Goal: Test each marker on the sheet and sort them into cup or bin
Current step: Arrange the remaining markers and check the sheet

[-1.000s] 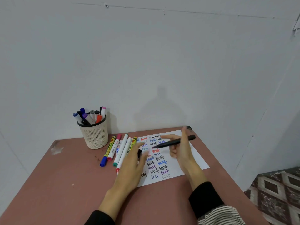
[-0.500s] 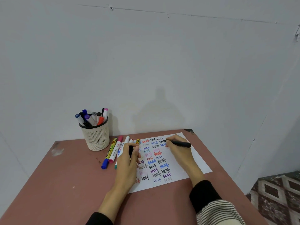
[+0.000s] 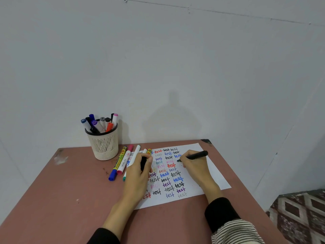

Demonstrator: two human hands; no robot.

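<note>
Gripping a black marker, the right hand sets its tip on the sheet beside rows of coloured "test" words. The left hand curls round a black cap (only partly visible) on the sheet's left edge. Five markers lie just beyond, near the mesh cup on the table.

The left hand covers the white sheet's left columns and perhaps grips a small black cap, mostly hidden.
</note>
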